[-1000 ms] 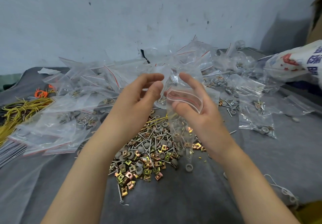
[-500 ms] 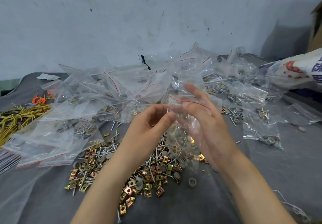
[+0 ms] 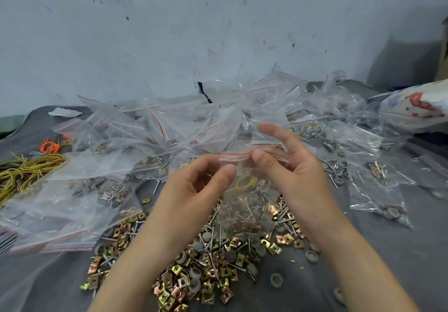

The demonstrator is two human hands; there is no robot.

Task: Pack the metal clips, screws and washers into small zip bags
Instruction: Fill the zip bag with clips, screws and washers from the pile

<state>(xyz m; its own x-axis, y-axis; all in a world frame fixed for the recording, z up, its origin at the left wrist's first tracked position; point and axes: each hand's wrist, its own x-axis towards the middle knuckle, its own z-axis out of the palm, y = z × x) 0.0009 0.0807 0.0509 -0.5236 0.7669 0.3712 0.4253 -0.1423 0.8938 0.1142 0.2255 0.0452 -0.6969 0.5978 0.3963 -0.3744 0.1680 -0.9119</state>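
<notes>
1. The loose pile [image 3: 213, 270] of clips, screws and washers is lying nearest the viewer on the grey counter [image 3: 363, 275], directly beneath both forearms.
2. The left hand [image 3: 194, 190] is pinching the left edge of the zip bag [image 3: 247, 205]. Its grip is narrow, thumb against curled fingers, and is sitting just below the bag's mouth.
3. The right hand [image 3: 298, 178] is holding the bag's upper right part. The thumb is pressing on the front and the straighter fingers are spreading behind the plastic.
4. The seal [image 3: 237, 153], marked by a red line, is running left to right and roughly level between the two grips. The bag is hanging below it, clear of the pile, with hardware and a yellow tie gathering in its belly.
5. The right thumb is resting on the seal itself, while the left thumb is lying just under the seal's left end. The right hand therefore seems the nearer one for pressing the seal closed, a stroke that would be travelling along this left-right axis.
6. Beyond the hands, filled bags [image 3: 150, 127] are heaping up against the wall. Yellow wires [image 3: 26, 171] are lying far left and a printed sack [image 3: 417, 108] far right.
</notes>
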